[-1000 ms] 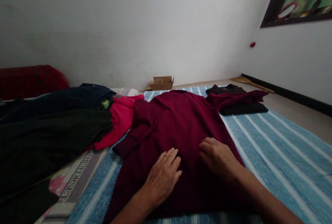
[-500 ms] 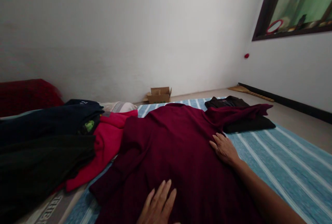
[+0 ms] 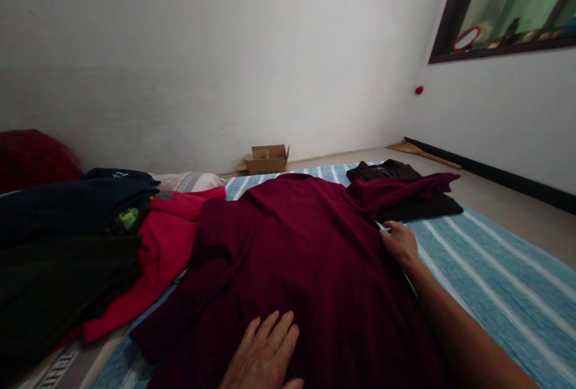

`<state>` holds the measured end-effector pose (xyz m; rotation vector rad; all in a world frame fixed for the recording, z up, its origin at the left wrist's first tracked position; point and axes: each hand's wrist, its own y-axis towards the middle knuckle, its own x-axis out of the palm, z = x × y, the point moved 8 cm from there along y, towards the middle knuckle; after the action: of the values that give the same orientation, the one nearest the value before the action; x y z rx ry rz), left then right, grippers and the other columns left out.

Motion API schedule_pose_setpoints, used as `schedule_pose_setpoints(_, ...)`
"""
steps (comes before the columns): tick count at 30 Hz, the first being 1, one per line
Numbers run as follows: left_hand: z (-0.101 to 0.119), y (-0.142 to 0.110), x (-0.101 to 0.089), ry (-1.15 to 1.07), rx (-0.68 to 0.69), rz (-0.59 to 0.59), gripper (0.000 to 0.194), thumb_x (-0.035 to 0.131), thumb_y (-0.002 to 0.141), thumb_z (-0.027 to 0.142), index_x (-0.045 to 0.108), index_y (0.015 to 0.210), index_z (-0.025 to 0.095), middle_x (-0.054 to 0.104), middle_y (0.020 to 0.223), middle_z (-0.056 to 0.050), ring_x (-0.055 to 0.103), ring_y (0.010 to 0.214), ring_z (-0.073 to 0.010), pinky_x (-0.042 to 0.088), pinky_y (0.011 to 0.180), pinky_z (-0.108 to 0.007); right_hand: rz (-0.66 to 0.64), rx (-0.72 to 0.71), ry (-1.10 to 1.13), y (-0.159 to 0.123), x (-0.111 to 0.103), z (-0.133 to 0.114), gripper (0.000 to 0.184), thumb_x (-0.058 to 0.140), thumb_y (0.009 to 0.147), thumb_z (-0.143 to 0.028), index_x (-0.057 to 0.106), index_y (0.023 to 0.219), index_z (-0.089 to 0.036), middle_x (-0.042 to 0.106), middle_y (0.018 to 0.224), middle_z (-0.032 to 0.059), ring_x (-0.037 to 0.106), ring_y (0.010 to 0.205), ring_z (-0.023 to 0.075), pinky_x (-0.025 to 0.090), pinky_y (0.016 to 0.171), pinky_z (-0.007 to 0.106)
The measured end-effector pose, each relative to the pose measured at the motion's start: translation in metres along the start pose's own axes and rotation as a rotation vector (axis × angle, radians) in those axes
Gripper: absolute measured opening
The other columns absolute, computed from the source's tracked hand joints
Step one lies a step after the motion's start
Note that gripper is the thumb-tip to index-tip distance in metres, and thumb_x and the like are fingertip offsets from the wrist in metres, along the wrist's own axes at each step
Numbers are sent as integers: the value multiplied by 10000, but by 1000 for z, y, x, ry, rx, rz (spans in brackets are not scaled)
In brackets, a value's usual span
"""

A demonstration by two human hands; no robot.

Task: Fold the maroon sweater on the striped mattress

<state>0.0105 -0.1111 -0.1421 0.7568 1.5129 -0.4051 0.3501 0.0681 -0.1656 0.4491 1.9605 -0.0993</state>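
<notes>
Left hand [image 3: 263, 356] flat, fingers spread; right hand [image 3: 399, 243] outstretched, curled.

One maroon sweater [image 3: 310, 257], one pink garment [image 3: 166, 245], one cardboard box [image 3: 266, 159], two hands

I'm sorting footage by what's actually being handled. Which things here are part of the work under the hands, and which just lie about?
In hand:
maroon sweater, spread on the striped blue sheet
left hand, flat on its lower part
right hand, at its right edge near the sleeve

Lying about:
red garment
dark clothes pile
folded black garment
cardboard box
</notes>
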Motion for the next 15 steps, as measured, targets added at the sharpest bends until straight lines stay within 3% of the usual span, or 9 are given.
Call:
schedule_pose_setpoints(4, 1, 24, -17, -90, -51, -22, 372, 575, 772, 306, 561, 1143, 272, 629, 1192, -48, 592, 1068, -252, 457, 955, -401, -83, 39, -5, 12, -4, -4, 352, 486, 833, -453, 713, 878, -188, 705, 873, 89, 648, 861, 228, 439, 684, 264)
schedule_pose_setpoints(7, 5, 40, -18, -81, -93, -2, 186, 522, 794, 222, 599, 962, 245, 673, 1015, -49, 636, 927, -236, 510, 861, -387, -121, 77, -31, 20, -2, -13, 408, 457, 837, -511, 712, 811, -193, 702, 859, 107, 654, 848, 243, 442, 652, 277)
schedule_pose_setpoints(11, 11, 42, -8, 26, -134, 140, 171, 434, 847, 164, 579, 926, 207, 661, 963, -76, 631, 902, -230, 529, 811, -367, -127, 95, -91, 25, 2, -23, 333, 436, 864, -410, 690, 883, -196, 690, 951, 125, 647, 914, 250, 454, 697, 296)
schedule_pose_setpoints(15, 20, 34, -3, 156, -105, 292, 212, 403, 869, 179, 536, 1033, 160, 628, 1106, -132, 587, 1067, -264, 515, 860, -376, -86, 92, -176, 23, 2, -20, 350, 337, 917, -298, 615, 1065, -144, 664, 1003, 181, 633, 964, 276, 455, 769, 355)
